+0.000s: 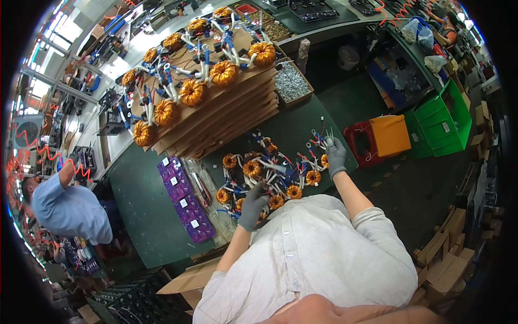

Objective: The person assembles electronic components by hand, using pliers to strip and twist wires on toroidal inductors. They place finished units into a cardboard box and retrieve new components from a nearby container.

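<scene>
Two grey-gloved hands work over a loose heap of copper-wound ring coils (251, 168) with blue, white and red leads on the green table. My left hand (252, 207) is at the heap's near left side, fingers curled in among the leads; what they grip is hidden. My right hand (336, 154) is raised at the heap's right edge, with its fingers pinched on thin wire leads (329, 133) that stick up past the fingertips. Close by the right hand are a coil (324, 161) and a small white connector (322, 118) on thin wires.
Stacked cardboard sheets (232, 110) carry rows of similar coils at the far left. Purple trays (183, 200) lie left of the heap. Beyond are a box of small metal parts (292, 83), an orange-topped red stool (389, 136) and a green crate (442, 121). A co-worker (73, 202) is at the left.
</scene>
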Action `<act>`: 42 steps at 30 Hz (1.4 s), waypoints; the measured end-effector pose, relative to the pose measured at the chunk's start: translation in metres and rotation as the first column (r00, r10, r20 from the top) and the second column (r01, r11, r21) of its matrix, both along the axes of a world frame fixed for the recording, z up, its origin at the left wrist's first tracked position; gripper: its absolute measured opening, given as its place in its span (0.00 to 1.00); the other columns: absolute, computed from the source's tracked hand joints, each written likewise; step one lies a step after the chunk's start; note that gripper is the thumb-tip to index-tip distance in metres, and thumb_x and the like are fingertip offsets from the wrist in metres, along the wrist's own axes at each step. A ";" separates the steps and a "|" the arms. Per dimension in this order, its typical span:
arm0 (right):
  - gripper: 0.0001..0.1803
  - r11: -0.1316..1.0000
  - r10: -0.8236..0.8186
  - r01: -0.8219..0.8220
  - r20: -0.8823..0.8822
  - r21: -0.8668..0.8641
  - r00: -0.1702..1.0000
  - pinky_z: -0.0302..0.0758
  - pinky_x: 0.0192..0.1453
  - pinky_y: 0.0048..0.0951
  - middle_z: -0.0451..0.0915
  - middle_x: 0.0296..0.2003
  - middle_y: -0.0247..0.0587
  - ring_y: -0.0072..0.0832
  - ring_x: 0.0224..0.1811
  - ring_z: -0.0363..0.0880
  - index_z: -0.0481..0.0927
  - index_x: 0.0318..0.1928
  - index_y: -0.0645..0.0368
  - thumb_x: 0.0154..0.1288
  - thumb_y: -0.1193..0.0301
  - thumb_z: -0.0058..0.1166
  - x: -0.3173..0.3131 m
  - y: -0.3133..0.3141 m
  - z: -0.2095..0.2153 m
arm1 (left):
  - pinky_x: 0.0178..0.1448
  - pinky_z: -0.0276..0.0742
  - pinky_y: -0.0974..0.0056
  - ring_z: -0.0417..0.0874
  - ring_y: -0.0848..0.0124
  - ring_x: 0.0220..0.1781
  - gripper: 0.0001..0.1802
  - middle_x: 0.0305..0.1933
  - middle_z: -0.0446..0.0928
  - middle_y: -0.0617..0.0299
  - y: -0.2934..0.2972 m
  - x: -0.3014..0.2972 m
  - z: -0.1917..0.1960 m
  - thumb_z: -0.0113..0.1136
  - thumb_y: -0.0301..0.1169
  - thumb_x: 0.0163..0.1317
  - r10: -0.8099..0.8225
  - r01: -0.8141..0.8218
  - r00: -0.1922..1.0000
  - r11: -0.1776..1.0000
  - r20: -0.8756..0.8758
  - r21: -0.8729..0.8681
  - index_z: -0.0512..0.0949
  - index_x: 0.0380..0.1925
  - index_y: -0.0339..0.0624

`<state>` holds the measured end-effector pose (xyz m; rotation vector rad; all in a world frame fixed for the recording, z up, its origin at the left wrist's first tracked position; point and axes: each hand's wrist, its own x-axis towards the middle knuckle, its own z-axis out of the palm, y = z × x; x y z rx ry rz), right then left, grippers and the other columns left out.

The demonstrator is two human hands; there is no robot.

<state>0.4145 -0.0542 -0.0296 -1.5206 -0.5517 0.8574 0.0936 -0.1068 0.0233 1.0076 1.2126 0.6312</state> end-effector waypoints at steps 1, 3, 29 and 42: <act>0.12 1.000 0.028 -0.028 -0.006 0.007 1.000 0.59 0.27 0.16 0.69 0.23 0.23 0.10 0.23 0.61 0.78 0.39 0.59 0.67 0.62 0.53 -0.007 0.001 0.010 | 0.54 0.73 0.63 0.80 0.64 0.47 0.33 0.50 0.76 0.55 0.001 -0.005 0.003 0.56 0.31 0.54 -0.092 0.100 0.988 0.993 -0.122 0.065 0.66 0.63 0.42; 0.12 0.996 0.087 -0.087 0.021 0.001 0.996 0.59 0.27 0.16 0.68 0.24 0.23 0.10 0.24 0.61 0.77 0.39 0.59 0.67 0.62 0.53 -0.020 0.003 0.026 | 0.55 0.73 0.65 0.80 0.65 0.48 0.32 0.50 0.77 0.53 0.011 -0.015 0.027 0.57 0.33 0.55 -0.246 0.319 0.894 0.936 -0.375 0.147 0.66 0.63 0.46; 0.13 0.722 0.673 -0.649 0.025 -0.240 0.739 0.70 0.39 0.20 0.80 0.32 0.31 0.15 0.35 0.74 0.80 0.39 0.62 0.62 0.64 0.55 -0.085 -0.001 0.086 | 0.32 0.75 0.70 0.79 0.73 0.29 0.13 0.35 0.82 0.59 0.093 0.009 -0.014 0.61 0.31 0.54 -0.074 0.079 0.986 0.996 -0.148 0.029 0.79 0.39 0.38; 0.18 0.643 0.766 -0.640 0.348 -0.421 0.540 0.74 0.41 0.36 0.81 0.31 0.50 0.42 0.36 0.81 0.80 0.38 0.60 0.56 0.58 0.57 -0.111 0.029 0.086 | 0.24 0.68 0.72 0.73 0.78 0.24 0.18 0.35 0.78 0.60 0.090 0.015 -0.025 0.60 0.24 0.54 0.004 0.003 0.998 0.990 -0.056 0.140 0.74 0.46 0.33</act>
